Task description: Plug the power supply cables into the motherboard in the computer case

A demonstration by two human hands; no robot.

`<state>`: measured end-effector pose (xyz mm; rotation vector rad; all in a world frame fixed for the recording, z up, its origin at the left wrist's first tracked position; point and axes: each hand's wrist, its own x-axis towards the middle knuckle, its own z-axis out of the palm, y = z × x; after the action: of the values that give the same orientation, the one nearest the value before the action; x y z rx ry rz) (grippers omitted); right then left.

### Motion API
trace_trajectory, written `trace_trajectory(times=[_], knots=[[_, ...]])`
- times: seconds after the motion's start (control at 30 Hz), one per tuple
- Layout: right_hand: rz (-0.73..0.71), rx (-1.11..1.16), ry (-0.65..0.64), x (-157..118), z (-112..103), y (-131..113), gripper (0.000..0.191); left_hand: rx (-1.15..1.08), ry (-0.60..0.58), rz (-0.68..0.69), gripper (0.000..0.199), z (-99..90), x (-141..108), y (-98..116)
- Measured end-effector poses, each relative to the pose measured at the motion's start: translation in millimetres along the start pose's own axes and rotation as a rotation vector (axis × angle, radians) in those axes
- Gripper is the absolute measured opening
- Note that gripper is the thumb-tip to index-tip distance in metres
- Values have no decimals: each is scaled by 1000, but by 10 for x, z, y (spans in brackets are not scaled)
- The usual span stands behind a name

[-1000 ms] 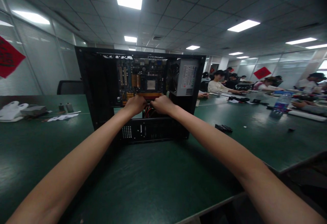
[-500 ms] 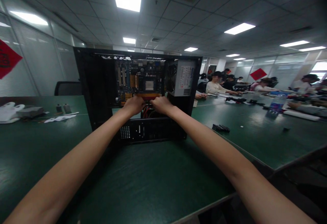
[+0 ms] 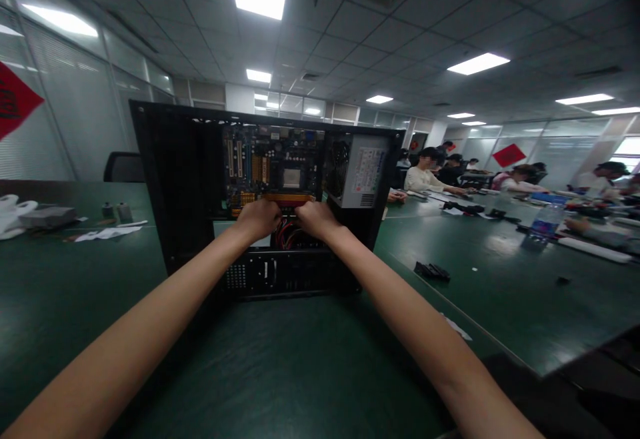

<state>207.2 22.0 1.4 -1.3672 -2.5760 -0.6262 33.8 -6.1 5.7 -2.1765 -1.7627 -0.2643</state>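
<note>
An open black computer case (image 3: 270, 119) stands upright on the green table, its open side towards me. Inside it sits a motherboard (image 3: 273, 152) with a square processor (image 3: 293, 178) in its socket. My left hand (image 3: 256, 219) is closed at the left end of the orange and red memory slots (image 3: 290, 198). At their right end is my right hand (image 3: 317, 219), also closed. Its fingertips, like those of the left, are hidden, so what they grip cannot be made out. Red and black cables (image 3: 289, 235) lie under the hands. A power supply (image 3: 365, 169) fills the upper right corner.
On the left of the table are a white plastic bag (image 3: 17, 212), a grey box (image 3: 49, 217) and paper (image 3: 107, 233). To the right lie a black part (image 3: 432, 271) and a water bottle (image 3: 547, 222). Other people sit along the far right tables.
My view has shifted slightly, and the case appears a little lower and leaned. Both hands stay closed at the memory slots, with almost no movement against the board.
</note>
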Motion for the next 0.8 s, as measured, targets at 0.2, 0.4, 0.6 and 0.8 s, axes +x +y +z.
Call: trace_trajectory(times=[0.2, 0.4, 0.6, 0.8], knots=[[26, 25, -4, -34, 33, 3, 31, 24, -41, -27, 39, -25, -9, 18], [45, 69, 4, -96, -1, -9, 33, 17, -44, -29, 40, -26, -20, 28], [78, 81, -18, -77, -5, -4, 33, 11, -59, -19, 40, -65, -25, 73], [69, 58, -33, -57, -1, -6, 31, -23, -60, -13, 37, -103, -44, 125]])
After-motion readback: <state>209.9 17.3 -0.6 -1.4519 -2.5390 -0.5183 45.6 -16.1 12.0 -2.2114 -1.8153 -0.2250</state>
